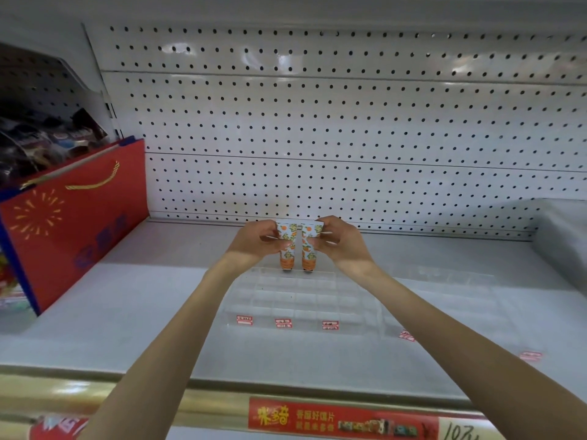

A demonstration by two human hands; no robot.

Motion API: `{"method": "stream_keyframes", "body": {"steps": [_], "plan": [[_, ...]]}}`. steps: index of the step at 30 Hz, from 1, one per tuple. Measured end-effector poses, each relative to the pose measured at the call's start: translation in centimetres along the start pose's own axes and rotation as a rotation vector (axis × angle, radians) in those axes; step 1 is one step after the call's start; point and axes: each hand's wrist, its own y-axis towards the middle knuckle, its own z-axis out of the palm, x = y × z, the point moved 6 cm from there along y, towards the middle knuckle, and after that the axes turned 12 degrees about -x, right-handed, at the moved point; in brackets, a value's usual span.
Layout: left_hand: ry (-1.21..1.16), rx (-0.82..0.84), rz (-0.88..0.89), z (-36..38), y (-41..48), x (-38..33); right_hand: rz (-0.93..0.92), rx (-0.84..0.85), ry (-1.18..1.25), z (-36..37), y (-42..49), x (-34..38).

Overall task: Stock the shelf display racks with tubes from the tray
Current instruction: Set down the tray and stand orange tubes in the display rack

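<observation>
1. The left hand [251,246] pinches the left tube [286,249] near its upper, crimped end. The thumb is at the front and the fingers are curled round the far side.
2. The right hand [344,246] pinches the right tube [308,250] in the same manner, also near the crimped end.
3. Both tubes are upright, crimped end up and orange cap down. They stand side by side between the two hands, just beside each other.
4. The caps are at the rear row of the clear rack [286,309], directly below the hands. It cannot be told whether the caps are seated in the compartments.
5. The rack rests on the shelf [143,312] and extends from below the hands toward the person. Red labels [282,323] are fixed along its front edge.
6. A second clear rack [444,296] lies on the same shelf, to the right of the right hand and lower in view.
7. A white pegboard panel [317,122] stands behind the hands.
8. A red gift bag [73,223] with a gold cord handle leans well to the left of the left hand.
9. A red price strip [343,420] runs on the shelf's front edge, nearer the person than the hands.
</observation>
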Motion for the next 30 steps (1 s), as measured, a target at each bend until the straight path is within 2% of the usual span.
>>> {"method": "stream_keyframes", "body": {"steps": [14, 19, 22, 26, 30], "plan": [[0.027, -0.018, -0.04, -0.7, -0.4, -0.3, -0.002, 0.071, -0.096, -0.4, -0.1, 0.9], [0.065, -0.089, -0.01, -3.4, -0.7, -0.9, -0.026, -0.015, -0.116, -2.6, 0.4, 3.0], [0.253, -0.174, 0.09, -5.2, -1.3, -2.7, -0.122, -0.059, -0.344, -4.4, 0.5, 5.1], [0.682, -0.261, 0.269, -6.3, -2.5, -6.2, -0.274, -0.022, -0.858, -6.1, -0.5, 7.5], [0.933, -0.246, 0.34, -5.9, -3.4, -8.0, -0.233, -0.044, -1.11, -8.8, -2.3, 8.4]]}}
